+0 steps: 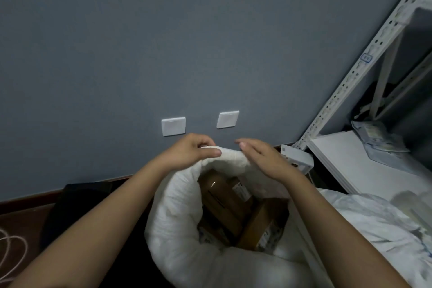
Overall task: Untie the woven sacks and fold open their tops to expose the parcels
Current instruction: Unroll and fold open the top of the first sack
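Nearest the camera, two bare forearms rose from the bottom corners of the frame toward its centre, and between them sat the woven sack (177,229), white, filling the lower middle. Its mouth was no longer tied; the top had been rolled down into a thick cuff around the left side and the near edge, and brown parcels (224,199) with printed labels showed inside, one leaning against another.

At centre left, the left hand (187,149) was closed on the far part of the rim, thumb on the near face and fingers curled over the top. Just to its right, the right hand (264,159) lay flat and open-fingered on the same rim, pressing rather than gripping, as far as could be seen.

By these signs this sack looked nearly finished: only the far edge remained to be turned down. A second pale bundle (374,224) at lower right was crumpled; whether it was another sack, tied or open, could not be told.

Room was tight. The grey wall (163,42) with two white plates (173,126) stood close behind the hands, so the far rim would have had little space to fold outward. On the right a white shelving upright (346,77) and a white board (364,166) hemmed the sack in. The left, over dark floor (23,217) with a looped cord (11,250), seemed freer.
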### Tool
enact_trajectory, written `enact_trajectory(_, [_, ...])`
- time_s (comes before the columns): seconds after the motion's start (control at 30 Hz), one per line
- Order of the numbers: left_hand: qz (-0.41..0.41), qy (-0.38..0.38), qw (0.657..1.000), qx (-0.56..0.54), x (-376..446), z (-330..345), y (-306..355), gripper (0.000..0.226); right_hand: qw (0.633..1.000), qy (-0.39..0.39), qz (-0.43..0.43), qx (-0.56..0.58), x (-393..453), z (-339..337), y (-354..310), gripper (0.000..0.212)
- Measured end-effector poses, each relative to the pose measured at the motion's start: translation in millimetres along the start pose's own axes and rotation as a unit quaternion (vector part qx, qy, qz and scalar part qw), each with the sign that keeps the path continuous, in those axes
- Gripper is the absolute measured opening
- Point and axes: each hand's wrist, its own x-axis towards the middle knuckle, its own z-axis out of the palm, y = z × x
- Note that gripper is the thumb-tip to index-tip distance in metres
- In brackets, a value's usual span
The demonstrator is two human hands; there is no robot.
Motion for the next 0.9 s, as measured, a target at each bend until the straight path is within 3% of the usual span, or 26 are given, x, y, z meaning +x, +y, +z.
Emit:
enact_trajectory(0.1, [-0.079,-0.027,0.988,-0.128,-4.4,2.5,-2.6,0.013,0.997,-0.059,-0.006,0.058,4.2,19.1,-11.5,0.036])
enact_trajectory(0.23, [-0.065,-0.036,0.985,0.154,-9.2,8.3,-6.2,0.028,0.964,-0.056,0.156,0.208,11.7,20.7,-10.6,0.035])
enact_trajectory(0.3, [-0.003,-0.002,0.983,0.181,-8.3,9.9,-6.4,0.017,0.991,-0.058,0.072,0.096,13.9,18.4,-7.5,0.03])
enact_trajectory(0.37, [0.007,0.027,0.999,0.018,-6.6,8.3,-6.7,0.008,0.998,-0.033,-0.024,0.041,12.9,19.3,-10.6,0.023])
enact_trajectory(0.43, [-0.046,0.014,0.984,-0.169,-7.3,7.9,-3.3,0.008,0.994,-0.024,-0.049,0.098,14.0,20.8,-12.6,0.015])
enact_trajectory(0.47, [-0.071,0.005,0.98,-0.187,-7.0,8.8,-3.5,0.01,0.991,-0.015,-0.047,0.128,15.1,21.9,-12.4,0.013])
enact_trajectory(0.53, [-0.108,-0.02,0.994,-0.019,-7.0,10.0,-5.3,0.024,0.986,0.007,-0.022,0.167,16.5,24.4,-9.4,0.017])
enact_trajectory(0.6, [-0.11,-0.007,0.978,0.179,-9.1,11.2,-7.2,0.035,0.983,0.01,0.018,0.182,19.3,26.4,-3.4,0.024])
enact_trajectory(0.67, [-0.073,0.031,0.961,0.267,-12.6,9.6,-5.7,0.038,0.979,0.005,0.051,0.197,20.8,28.6,-0.5,0.029])
enact_trajectory(0.8, [0.051,-0.019,0.965,0.256,-23.9,4.9,-12.3,0.054,0.969,0.022,0.107,0.22,23.4,27.1,1.8,0.033])
enact_trajectory(0.9, [0.046,0.051,0.986,0.153,-30.2,4.7,-18.8,0.038,0.968,0.03,0.109,0.224,19.3,23.3,4.7,0.031])
